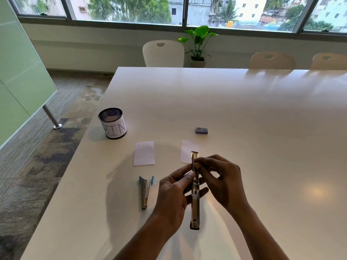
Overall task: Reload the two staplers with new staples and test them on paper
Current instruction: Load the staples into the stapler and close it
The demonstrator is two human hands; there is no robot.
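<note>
A metal stapler [195, 203], swung open to full length, is held above the near middle of a white table [244, 119]. The left hand [172, 192] grips its middle from the side; the right hand [223, 179] pinches its upper part with thumb and forefinger. A blue stapler [145, 194] lies open on the table just left of the hands. Beyond lie a left slip [144, 153] and a right slip [187, 150] of paper, then a small box [201, 130]. A mesh cup marked BIN [112, 126] stands near the left edge.
</note>
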